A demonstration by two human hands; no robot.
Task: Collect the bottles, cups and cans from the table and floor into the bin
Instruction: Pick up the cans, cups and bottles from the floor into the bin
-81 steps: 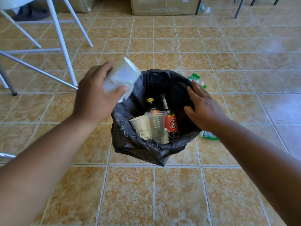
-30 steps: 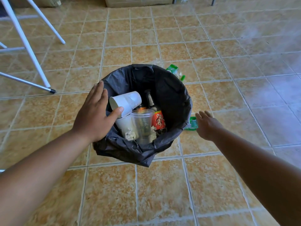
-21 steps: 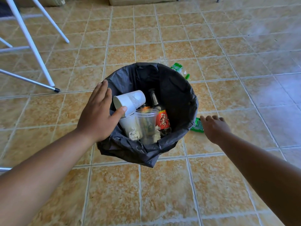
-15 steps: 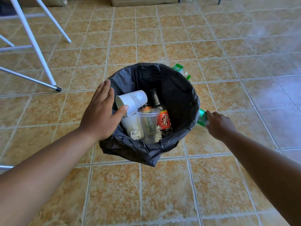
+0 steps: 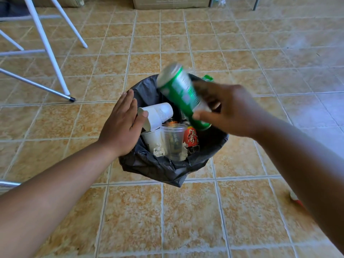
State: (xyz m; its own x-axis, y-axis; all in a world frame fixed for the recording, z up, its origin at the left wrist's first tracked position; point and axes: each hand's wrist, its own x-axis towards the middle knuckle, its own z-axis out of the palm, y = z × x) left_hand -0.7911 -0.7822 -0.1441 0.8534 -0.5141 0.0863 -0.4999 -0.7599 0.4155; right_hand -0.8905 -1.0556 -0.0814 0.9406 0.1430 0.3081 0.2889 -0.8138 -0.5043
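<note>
A bin lined with a black bag (image 5: 163, 170) stands on the tiled floor. Inside are a white paper cup (image 5: 158, 115) lying on its side, another white cup (image 5: 153, 139), a clear plastic cup (image 5: 174, 138) and a dark bottle with a red label (image 5: 191, 137). My right hand (image 5: 229, 112) grips a green can (image 5: 183, 95), tilted and blurred, above the bin's opening. My left hand (image 5: 122, 125) rests flat on the bin's left rim, fingers apart, thumb touching the lying cup. A green-labelled plastic bottle (image 5: 207, 78) lies on the floor just behind the bin, mostly hidden.
White metal table legs (image 5: 46, 47) stand at the upper left. A cardboard box (image 5: 171, 1) sits at the far edge. A red and white object (image 5: 296, 199) peeks out beside my right forearm at the lower right.
My right hand left the bin's rim, reached down to the floor right of the bin, picked up the green can and lifted it over the opening. The white cup dropped from my left hand into the bin.
</note>
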